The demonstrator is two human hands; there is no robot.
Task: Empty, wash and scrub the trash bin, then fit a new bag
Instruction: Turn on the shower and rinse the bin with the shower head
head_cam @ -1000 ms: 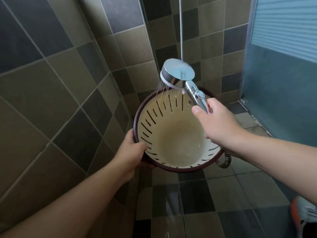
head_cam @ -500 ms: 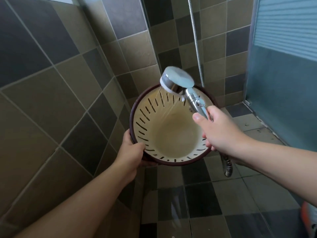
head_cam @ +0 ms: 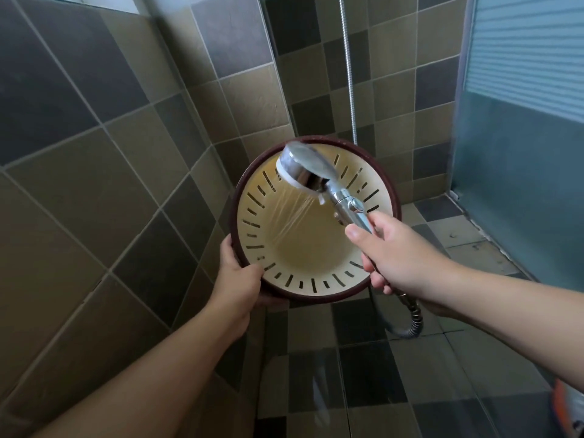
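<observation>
Left hand grips bin rim; right hand fingers wrap shower head handle, spraying inside.

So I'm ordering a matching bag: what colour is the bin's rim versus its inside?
In the head view, the bin has a dark maroon rim and a cream-yellow slotted inside.
</observation>
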